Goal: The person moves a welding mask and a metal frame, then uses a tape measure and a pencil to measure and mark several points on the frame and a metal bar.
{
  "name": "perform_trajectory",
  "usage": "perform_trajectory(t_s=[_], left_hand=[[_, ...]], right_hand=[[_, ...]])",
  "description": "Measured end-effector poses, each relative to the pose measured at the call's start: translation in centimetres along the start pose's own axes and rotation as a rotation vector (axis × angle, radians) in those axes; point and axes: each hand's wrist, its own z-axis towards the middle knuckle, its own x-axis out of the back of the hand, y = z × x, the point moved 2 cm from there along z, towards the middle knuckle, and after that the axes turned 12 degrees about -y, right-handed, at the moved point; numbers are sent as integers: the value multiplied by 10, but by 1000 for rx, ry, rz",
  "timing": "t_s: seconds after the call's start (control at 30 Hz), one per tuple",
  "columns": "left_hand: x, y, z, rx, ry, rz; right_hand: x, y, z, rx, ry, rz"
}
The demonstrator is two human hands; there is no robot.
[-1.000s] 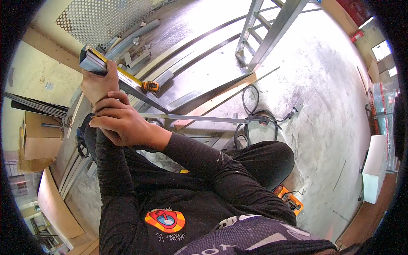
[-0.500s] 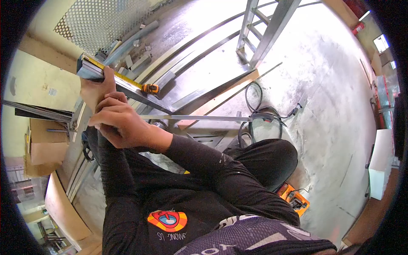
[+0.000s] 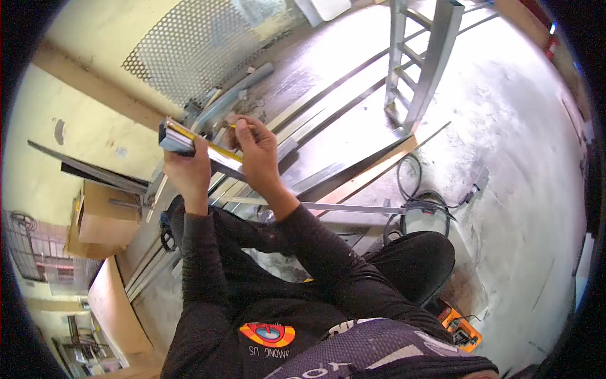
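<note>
From here, the left hand [image 3: 188, 174] clamps the metal bar [image 3: 177, 141] near its end, yellow tape [image 3: 222, 155] along its top; the right hand [image 3: 257, 151] pinches a slim yellow stick [image 3: 242, 126] (pencil, perhaps). Seemingly measuring: the next move calls for a steady tape.

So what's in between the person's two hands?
In the head view, a piece of metal bar, with yellow measuring tape running along it, lies between the left hand and the right hand.
</note>
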Motion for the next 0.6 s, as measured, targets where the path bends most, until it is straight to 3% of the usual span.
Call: perform_trajectory(t_s=[0.1,0.17,0.27,0.33,0.47,0.6], left_hand=[[1,4,-1,102,-47,25],[5,14,-2,-31,-13,38],[5,9,2,2,-32,-22],[5,19,0,48,-23,20],[4,17,1,-58,-21,5],[2,14,0,25,-71,-125]], right_hand=[[8,14,3,-125,-7,100],[7,28,4,-125,-5,270],[3,38,1,-136,-28,428],[3,43,0,-184,-37,387],[-2,47,-3,-205,-43,409],[6,53,-7,-259,11,299]])
